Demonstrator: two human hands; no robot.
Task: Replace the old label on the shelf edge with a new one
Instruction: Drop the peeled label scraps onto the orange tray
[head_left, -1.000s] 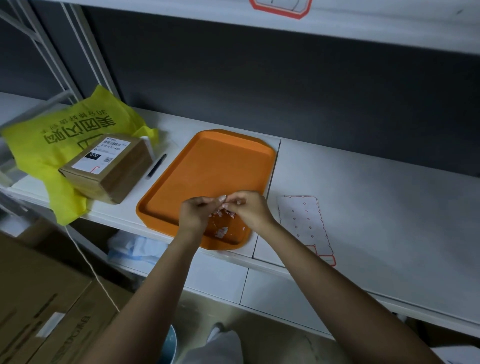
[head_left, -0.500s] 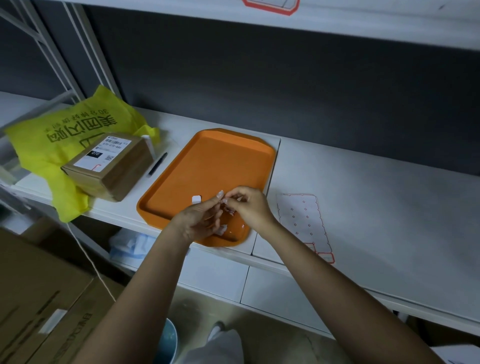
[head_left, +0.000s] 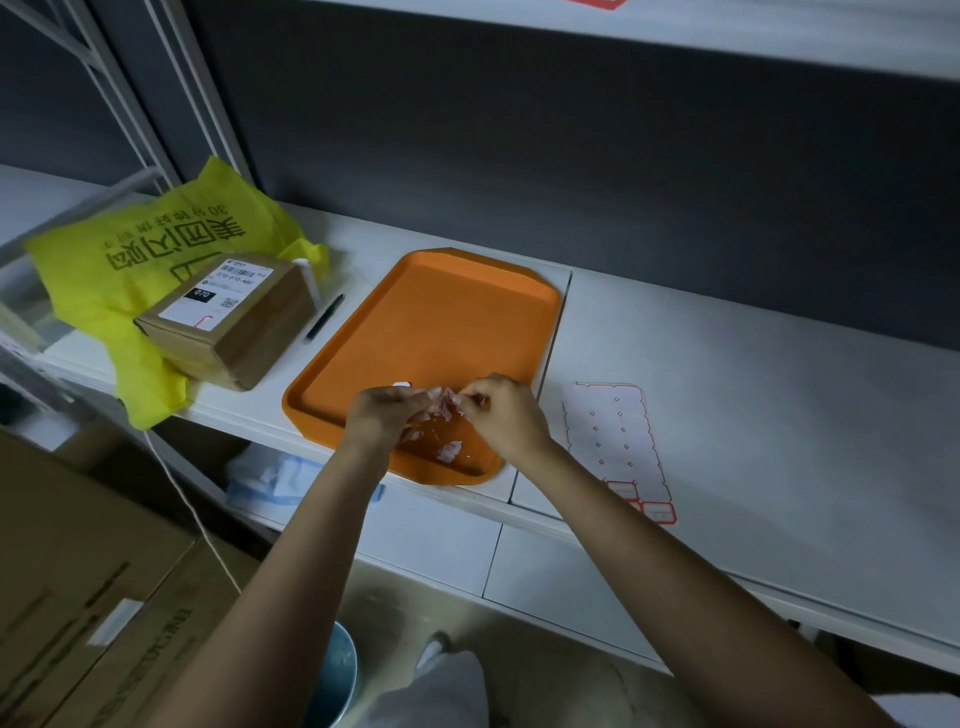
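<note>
Both hands meet over the near end of an orange tray (head_left: 436, 322) on the white shelf. My left hand (head_left: 382, 418) and my right hand (head_left: 501, 410) pinch a crumpled white-and-red scrap of old label (head_left: 441, 405) between their fingertips. More torn label scraps (head_left: 449, 451) lie in the tray below the hands, and one small white bit (head_left: 401, 385) lies just beyond my left hand. A label sheet (head_left: 615, 441) with red-edged stickers lies flat to the right of the tray, a few labels left at its near end (head_left: 657, 512).
A cardboard parcel (head_left: 234, 319) sits on a yellow bag (head_left: 130, 270) at the left, with a black pen (head_left: 324, 317) beside it. An upper shelf edge (head_left: 727, 31) runs overhead. Cardboard boxes (head_left: 78, 597) and a blue bucket (head_left: 337, 670) stand on the floor.
The view has shifted slightly. My left hand turned over and closed back in on the scrap held with my right hand; both hands stay over the tray's near end.
</note>
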